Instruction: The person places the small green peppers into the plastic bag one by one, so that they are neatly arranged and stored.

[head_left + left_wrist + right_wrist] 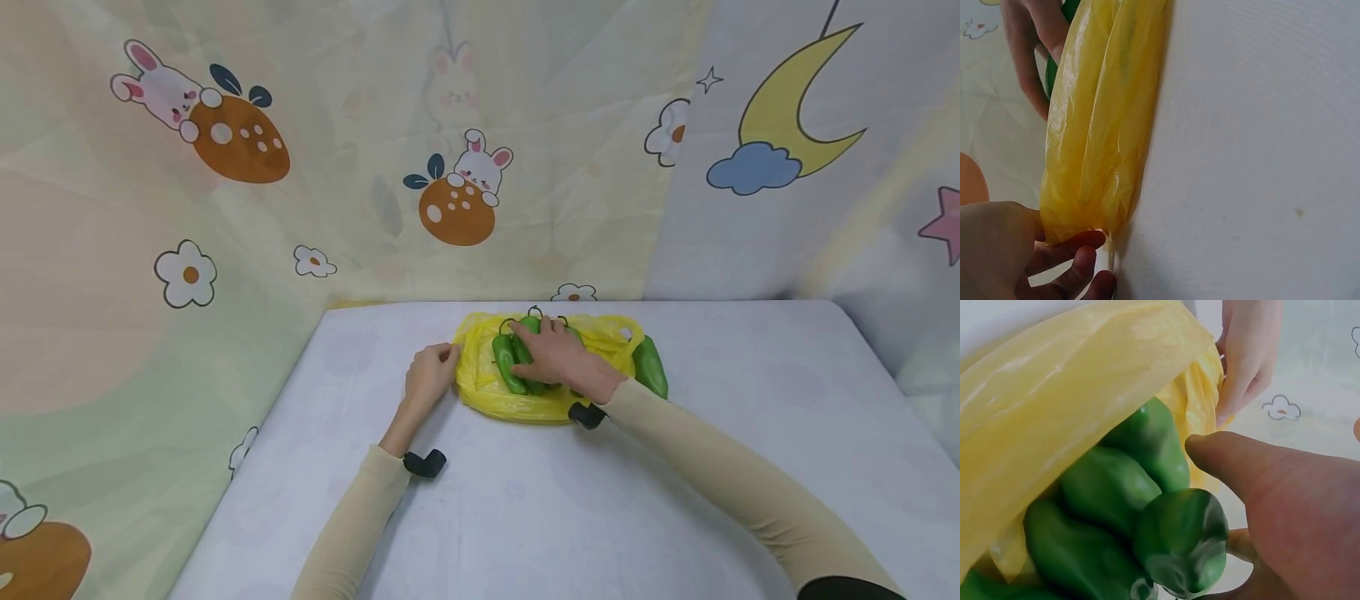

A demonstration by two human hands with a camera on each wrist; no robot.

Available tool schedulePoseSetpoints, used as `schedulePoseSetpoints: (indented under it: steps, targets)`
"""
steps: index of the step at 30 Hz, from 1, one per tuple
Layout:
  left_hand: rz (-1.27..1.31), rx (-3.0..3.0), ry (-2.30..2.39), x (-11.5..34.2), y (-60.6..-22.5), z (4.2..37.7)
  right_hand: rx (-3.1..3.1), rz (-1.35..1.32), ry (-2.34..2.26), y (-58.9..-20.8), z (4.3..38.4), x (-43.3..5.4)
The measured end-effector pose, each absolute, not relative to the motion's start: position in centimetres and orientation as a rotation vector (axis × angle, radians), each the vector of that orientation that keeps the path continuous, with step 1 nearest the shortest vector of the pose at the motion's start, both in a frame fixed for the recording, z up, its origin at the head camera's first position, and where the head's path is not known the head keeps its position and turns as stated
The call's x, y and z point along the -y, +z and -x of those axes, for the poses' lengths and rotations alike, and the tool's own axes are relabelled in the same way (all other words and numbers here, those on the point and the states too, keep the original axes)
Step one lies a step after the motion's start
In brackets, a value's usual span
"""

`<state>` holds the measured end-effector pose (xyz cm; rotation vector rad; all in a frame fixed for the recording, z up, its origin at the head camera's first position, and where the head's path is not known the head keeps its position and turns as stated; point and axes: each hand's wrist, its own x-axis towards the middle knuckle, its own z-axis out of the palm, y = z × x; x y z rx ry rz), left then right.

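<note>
A yellow plastic bag (498,406) lies on the table with its mouth open, and several long green peppers (504,364) rest in it, stems pointing to the far side. My left hand (432,375) pinches the bag's left edge between thumb and fingers, as the left wrist view shows at the bag's corner (1060,228). Over the peppers is my right hand (558,354), fingers spread. In the right wrist view its thumb (1229,453) is extended beside the peppers, and its other fingers reach behind the nearest pepper (1179,540), partly hidden.
Another green pepper (650,367) lies at the bag's right side, partly covered by it. Everything stands on a white-covered table (525,517) near its far edge. A printed cloth (360,167) with rabbits and flowers hangs behind and at the left.
</note>
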<state>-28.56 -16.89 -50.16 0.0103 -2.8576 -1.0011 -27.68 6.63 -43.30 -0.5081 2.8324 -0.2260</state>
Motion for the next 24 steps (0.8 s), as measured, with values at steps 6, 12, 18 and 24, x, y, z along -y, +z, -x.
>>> schedulePoseSetpoints:
  steps: [6,12,18,24]
  targets:
    - [-0.008,2.860,-0.999,16.8,-50.2,28.6,-2.812,0.507,-0.260,-43.0,27.6,-6.7]
    - [-0.011,2.855,-0.994,16.8,-50.2,28.5,-2.795,0.505,-0.304,-42.9,27.4,-6.9]
    - [-0.027,2.869,-0.993,16.7,-50.1,28.5,-2.777,0.523,-0.324,-42.4,27.2,-7.3]
    - [-0.053,2.880,-0.998,16.6,-49.9,28.5,-2.759,0.523,-0.369,-41.8,27.1,-8.0]
